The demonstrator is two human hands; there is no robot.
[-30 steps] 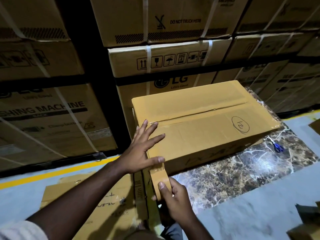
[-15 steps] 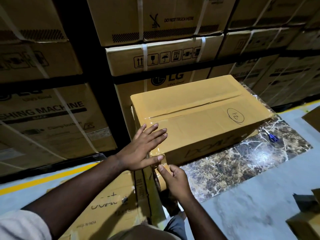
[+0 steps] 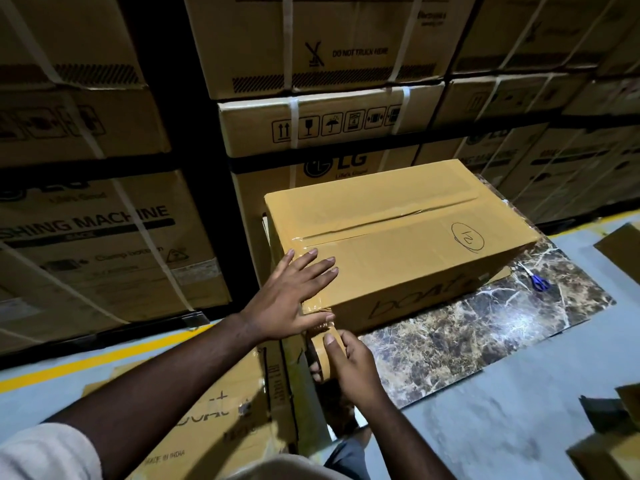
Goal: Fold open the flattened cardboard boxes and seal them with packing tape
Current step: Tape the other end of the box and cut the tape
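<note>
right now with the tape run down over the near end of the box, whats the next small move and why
Probably tear the tape off. The left hand presses the strip flat at the box corner, and the right hand grips the tape roll just below, so the strip already wraps the edge.

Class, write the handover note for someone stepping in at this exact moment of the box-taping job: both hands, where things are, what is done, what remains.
Left hand: flat, fingers straight, pressing tape onto the box at its near-left end.
Right hand: grips the tape roll just below that corner.
Box stands on the marble slab; scissors lie at the slab's right.
Done: box formed, tape on the near end of the top seam.
Left: sever the tape; far seam looks slightly gapped. Flattened boxes wait at lower left.
</note>
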